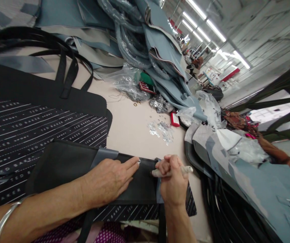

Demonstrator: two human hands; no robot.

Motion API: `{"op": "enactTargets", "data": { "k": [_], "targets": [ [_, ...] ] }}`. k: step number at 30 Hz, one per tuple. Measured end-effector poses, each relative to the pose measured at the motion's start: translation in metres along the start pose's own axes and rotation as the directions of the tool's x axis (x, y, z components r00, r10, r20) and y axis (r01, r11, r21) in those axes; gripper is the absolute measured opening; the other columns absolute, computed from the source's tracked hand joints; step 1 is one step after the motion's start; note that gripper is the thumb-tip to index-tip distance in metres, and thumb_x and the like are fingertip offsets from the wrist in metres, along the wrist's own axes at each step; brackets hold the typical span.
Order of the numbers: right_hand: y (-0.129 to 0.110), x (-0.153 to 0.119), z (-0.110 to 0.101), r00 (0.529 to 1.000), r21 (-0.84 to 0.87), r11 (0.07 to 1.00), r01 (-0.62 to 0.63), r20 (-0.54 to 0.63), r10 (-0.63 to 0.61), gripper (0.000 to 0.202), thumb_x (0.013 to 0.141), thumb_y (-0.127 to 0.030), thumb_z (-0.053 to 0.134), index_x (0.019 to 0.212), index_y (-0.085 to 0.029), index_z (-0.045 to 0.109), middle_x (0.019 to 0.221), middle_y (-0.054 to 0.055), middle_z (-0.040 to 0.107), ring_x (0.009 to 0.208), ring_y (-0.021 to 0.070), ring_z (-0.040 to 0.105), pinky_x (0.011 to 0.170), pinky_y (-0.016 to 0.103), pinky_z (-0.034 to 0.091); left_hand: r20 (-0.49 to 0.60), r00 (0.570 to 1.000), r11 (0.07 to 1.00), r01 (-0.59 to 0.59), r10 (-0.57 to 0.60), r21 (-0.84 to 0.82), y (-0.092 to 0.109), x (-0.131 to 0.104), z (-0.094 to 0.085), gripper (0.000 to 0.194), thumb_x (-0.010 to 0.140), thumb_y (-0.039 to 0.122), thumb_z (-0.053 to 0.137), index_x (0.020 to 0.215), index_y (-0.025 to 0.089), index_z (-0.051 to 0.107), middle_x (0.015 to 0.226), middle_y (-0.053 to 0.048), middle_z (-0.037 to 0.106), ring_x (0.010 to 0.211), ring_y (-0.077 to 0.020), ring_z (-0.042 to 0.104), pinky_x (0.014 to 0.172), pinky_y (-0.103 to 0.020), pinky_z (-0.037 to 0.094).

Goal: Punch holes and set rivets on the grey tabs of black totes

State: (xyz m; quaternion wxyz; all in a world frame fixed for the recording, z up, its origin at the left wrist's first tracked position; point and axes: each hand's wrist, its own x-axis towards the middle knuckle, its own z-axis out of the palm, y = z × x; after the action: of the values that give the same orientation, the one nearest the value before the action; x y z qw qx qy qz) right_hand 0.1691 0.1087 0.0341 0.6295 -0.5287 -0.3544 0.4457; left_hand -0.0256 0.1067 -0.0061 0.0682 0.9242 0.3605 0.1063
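Note:
A black bag panel (71,165) with blue-grey strips across it lies before me, on top of striped black lining fabric. My left hand (109,180) rests flat on this panel, fingers stretched to the right. A small shiny piece (139,161) shows at its fingertips; whether they grip it I cannot tell. Near the panel's right end, my right hand (173,179) is closed round a whitish pen-like tool (187,169). The tool's darker tip points left, close over the panel. Beyond the hands, small metal washers (164,131) lie scattered on the table.
Black handles (67,72) and striped lining fabric (43,125) cover the left side. Blue-grey bag pieces (165,50) are piled at the back. A red box (174,119) and plastic bags (160,104) lie behind the washers. More cut pieces (269,189) and black straps hang at right.

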Motion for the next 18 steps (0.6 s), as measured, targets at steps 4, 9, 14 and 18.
{"op": "enactTargets", "data": {
  "k": [4, 9, 14, 18],
  "targets": [
    [0.003, 0.023, 0.005, 0.995, 0.281, 0.957, -0.074, -0.049, 0.091, 0.042, 0.08, -0.049, 0.078, 0.067, -0.022, 0.049, 0.044, -0.015, 0.023, 0.038, 0.0056, 0.016, 0.041, 0.02, 0.029, -0.025, 1.0, 1.0, -0.008, 0.009, 0.012, 0.0, -0.001, 0.001, 0.042, 0.094, 0.017, 0.057, 0.135, 0.017, 0.061, 0.146, -0.01, 0.061, 0.071, -0.0185, 0.072, 0.06, -0.035, 0.056],
    [0.017, 0.05, 0.011, 0.976, 0.393, 0.899, -0.193, -0.014, 0.216, 0.039, 0.077, -0.048, 0.079, 0.069, -0.024, 0.05, 0.042, -0.017, 0.02, 0.037, 0.0064, 0.008, 0.038, 0.018, 0.025, -0.069, 0.998, 1.0, -0.017, 0.016, -0.008, -0.002, -0.003, 0.007, 0.037, 0.096, 0.019, 0.054, 0.132, 0.019, 0.061, 0.143, -0.008, 0.064, 0.068, -0.017, 0.069, 0.059, -0.035, 0.052],
    [0.034, 0.049, 0.013, 0.972, 0.483, 0.849, -0.215, 0.017, 0.236, 0.034, 0.082, -0.045, 0.076, 0.068, -0.022, 0.055, 0.043, -0.016, 0.022, 0.038, 0.0064, 0.007, 0.037, 0.017, 0.026, -0.056, 0.998, 0.999, -0.03, 0.028, -0.025, -0.004, -0.003, 0.009, 0.039, 0.095, 0.019, 0.054, 0.133, 0.018, 0.06, 0.145, -0.009, 0.062, 0.069, -0.0179, 0.068, 0.06, -0.036, 0.051],
    [0.037, 0.049, 0.014, 0.976, 0.463, 0.862, -0.208, 0.035, 0.216, 0.034, 0.087, -0.044, 0.072, 0.066, -0.022, 0.057, 0.044, -0.016, 0.017, 0.038, 0.0064, 0.006, 0.036, 0.017, 0.026, -0.046, 0.999, 0.998, -0.02, 0.017, -0.055, -0.003, -0.002, 0.01, 0.041, 0.094, 0.018, 0.053, 0.135, 0.018, 0.059, 0.147, -0.007, 0.061, 0.073, -0.0193, 0.07, 0.061, -0.037, 0.052]
  ]
}}
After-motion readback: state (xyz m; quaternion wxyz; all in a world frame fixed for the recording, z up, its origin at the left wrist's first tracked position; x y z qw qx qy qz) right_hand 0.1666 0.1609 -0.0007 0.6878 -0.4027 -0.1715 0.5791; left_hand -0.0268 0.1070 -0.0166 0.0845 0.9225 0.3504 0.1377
